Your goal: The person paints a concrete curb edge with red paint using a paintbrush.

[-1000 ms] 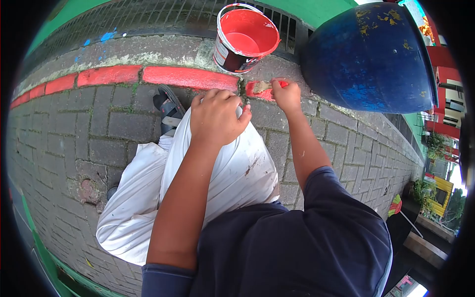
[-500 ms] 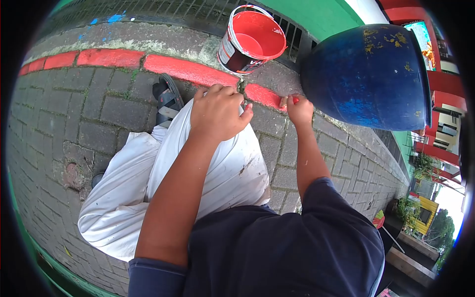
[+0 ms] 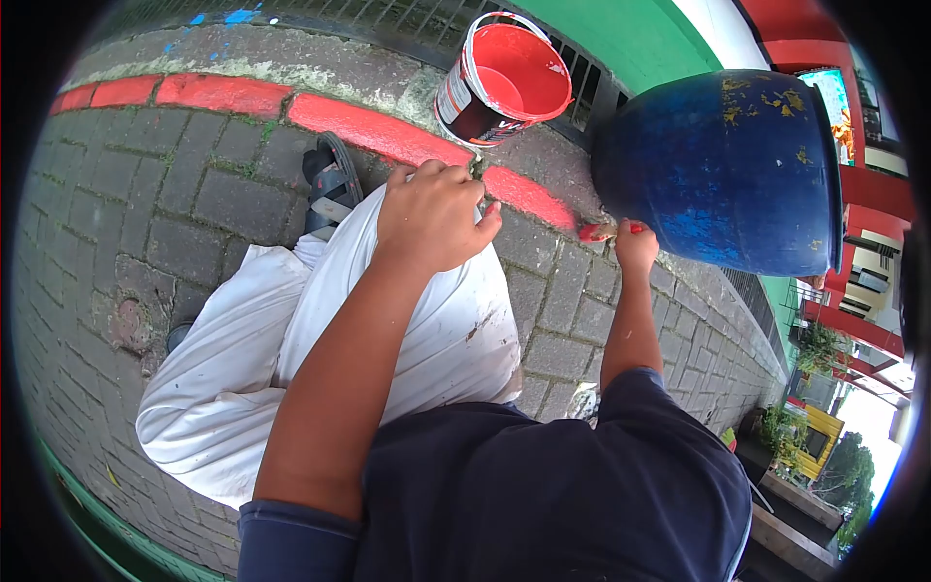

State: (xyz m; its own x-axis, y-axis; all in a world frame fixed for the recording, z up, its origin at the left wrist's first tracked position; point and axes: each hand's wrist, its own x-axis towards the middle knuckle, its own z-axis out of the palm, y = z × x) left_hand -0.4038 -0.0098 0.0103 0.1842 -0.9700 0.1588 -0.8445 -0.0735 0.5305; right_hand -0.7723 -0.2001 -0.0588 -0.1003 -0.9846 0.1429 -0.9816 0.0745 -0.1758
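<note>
In my right hand (image 3: 636, 246) is a paintbrush (image 3: 597, 233), its bristles covered in red paint. The brush tip is at the end of the red-painted curb edge (image 3: 529, 194), near the base of a big blue barrel (image 3: 718, 175). My left hand (image 3: 432, 215) lies on my knee over white trousers (image 3: 456, 320), fingers draped forward and thumb apart. Beyond it, on the raised curb, stands a bucket (image 3: 504, 82) of red paint with a white handle.
Grey paving bricks (image 3: 242, 204) spread around my sandalled foot (image 3: 332, 179). A metal grating (image 3: 388, 34) runs behind the curb, with blue paint spots (image 3: 240, 16) at the upper left. A green wall (image 3: 611, 34) rises behind the bucket and barrel.
My right hand with the brush has moved right along the curb toward the barrel's base, showing more of the brush. My left hand stays on the knee. The view has shifted slightly.
</note>
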